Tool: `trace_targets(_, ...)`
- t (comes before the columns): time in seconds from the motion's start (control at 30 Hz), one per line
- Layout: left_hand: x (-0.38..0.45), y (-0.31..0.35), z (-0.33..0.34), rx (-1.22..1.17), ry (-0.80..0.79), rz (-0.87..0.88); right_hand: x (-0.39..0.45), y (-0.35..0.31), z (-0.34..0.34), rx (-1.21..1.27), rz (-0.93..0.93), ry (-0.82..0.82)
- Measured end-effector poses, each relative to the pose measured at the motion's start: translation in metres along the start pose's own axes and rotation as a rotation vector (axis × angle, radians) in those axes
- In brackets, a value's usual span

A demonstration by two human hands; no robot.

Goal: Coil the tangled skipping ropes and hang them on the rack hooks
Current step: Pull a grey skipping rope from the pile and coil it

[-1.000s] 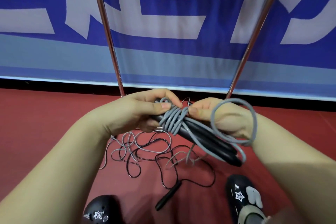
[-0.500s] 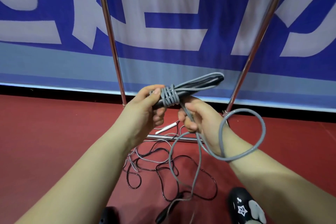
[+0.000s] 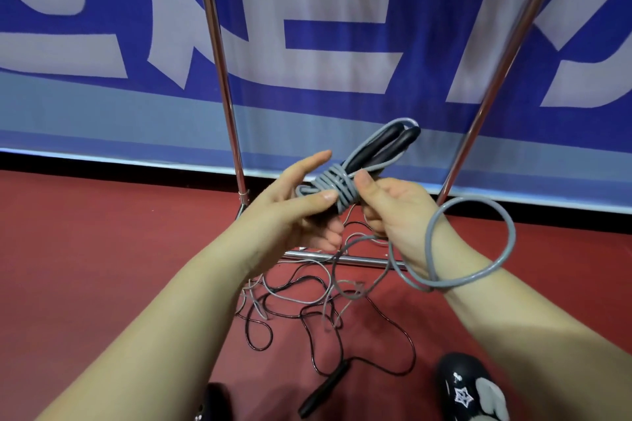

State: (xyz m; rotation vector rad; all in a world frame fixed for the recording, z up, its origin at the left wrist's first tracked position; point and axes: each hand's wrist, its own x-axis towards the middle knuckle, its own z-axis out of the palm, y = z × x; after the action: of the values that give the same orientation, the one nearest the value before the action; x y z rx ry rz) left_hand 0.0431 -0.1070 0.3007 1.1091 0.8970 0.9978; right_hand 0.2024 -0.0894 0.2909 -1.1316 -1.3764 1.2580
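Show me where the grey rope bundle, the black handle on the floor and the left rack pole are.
grey rope bundle (image 3: 333,189): head view, on the wrapped turns.
black handle (image 3: 325,390): head view, mid-length.
left rack pole (image 3: 219,55): head view, on the shaft.

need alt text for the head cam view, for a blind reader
Two bare hands hold a grey skipping rope wound around its black handles: left hand grips the bundle, right hand pinches the wraps. More tangled ropes lie on the red floor before a metal rack.

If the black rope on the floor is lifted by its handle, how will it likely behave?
The black rope lies in loose tangled loops, so it is probably floppy and would trail. It crosses thin grey strands, so it may snag them. Its handle looks rigid, an easy grip.
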Motion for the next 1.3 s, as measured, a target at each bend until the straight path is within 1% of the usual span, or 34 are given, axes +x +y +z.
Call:
trace_targets(0.07,-0.001,0.001,-0.001,-0.024,-0.078,-0.090,-0.002,-0.001,-0.001,-0.049,-0.032,-0.033)
trace_targets(0.1,-0.001,0.001,0.000,-0.006,-0.098,-0.104,-0.004,-0.002,-0.001,-0.066,-0.044,-0.051)
trace_targets(0.13,-0.001,0.000,0.002,0.018,-0.086,-0.104,-0.004,0.000,-0.002,-0.063,-0.048,-0.065)
trace_targets(0.27,0.000,-0.005,0.016,0.044,0.086,0.025,-0.003,0.001,0.001,0.061,0.011,-0.171)
trace_targets(0.33,0.004,-0.007,0.021,0.006,0.150,0.078,-0.002,0.002,0.002,0.053,0.076,-0.181)
trace_targets(0.37,0.007,-0.008,0.021,-0.024,0.201,0.084,-0.001,0.003,0.000,0.032,0.099,-0.204)
trace_targets(0.47,0.019,-0.002,0.002,-0.166,0.439,0.042,-0.002,0.005,-0.012,-0.078,0.186,-0.411)
trace_targets(0.53,0.023,0.001,-0.014,-0.165,0.553,0.047,-0.001,0.010,-0.022,-0.219,0.228,-0.529)
trace_targets(0.57,0.023,0.001,-0.019,-0.129,0.593,0.058,-0.001,0.014,-0.026,-0.325,0.225,-0.555)
trace_targets(0.63,0.022,-0.001,-0.025,-0.049,0.657,0.088,0.000,0.018,-0.032,-0.500,0.213,-0.536)
trace_targets(0.7,0.021,-0.004,-0.027,-0.003,0.712,0.121,0.001,0.018,-0.033,-0.581,0.244,-0.504)
trace_targets(0.73,0.022,-0.005,-0.029,0.012,0.749,0.139,0.004,0.019,-0.032,-0.553,0.288,-0.485)
trace_targets(0.8,0.023,-0.007,-0.035,0.060,0.814,0.174,0.007,0.019,-0.033,-0.366,0.382,-0.416)
trace_targets(0.83,0.024,-0.008,-0.038,0.102,0.829,0.187,0.008,0.021,-0.035,-0.303,0.392,-0.373)
trace_targets(0.87,0.024,-0.009,-0.040,0.143,0.833,0.195,0.009,0.026,-0.041,-0.317,0.372,-0.344)
trace_targets(0.9,0.025,-0.011,-0.041,0.171,0.830,0.195,0.008,0.032,-0.047,-0.403,0.340,-0.316)
trace_targets(0.97,0.025,-0.014,-0.041,0.188,0.802,0.160,0.006,0.042,-0.060,-0.652,0.310,-0.305)
trace_targets(1.0,0.025,-0.016,-0.038,0.188,0.774,0.129,0.006,0.046,-0.064,-0.725,0.328,-0.316)
trace_targets(1.07,0.024,-0.016,-0.032,0.192,0.673,0.048,0.007,0.047,-0.067,-0.787,0.333,-0.323)
trace_targets(1.17,0.022,-0.015,-0.021,0.176,0.474,-0.068,0.007,0.042,-0.063,-0.792,0.228,-0.283)
trace_targets(1.3,0.018,-0.011,-0.005,0.170,0.243,-0.163,0.001,0.037,-0.049,-0.656,0.089,-0.217)
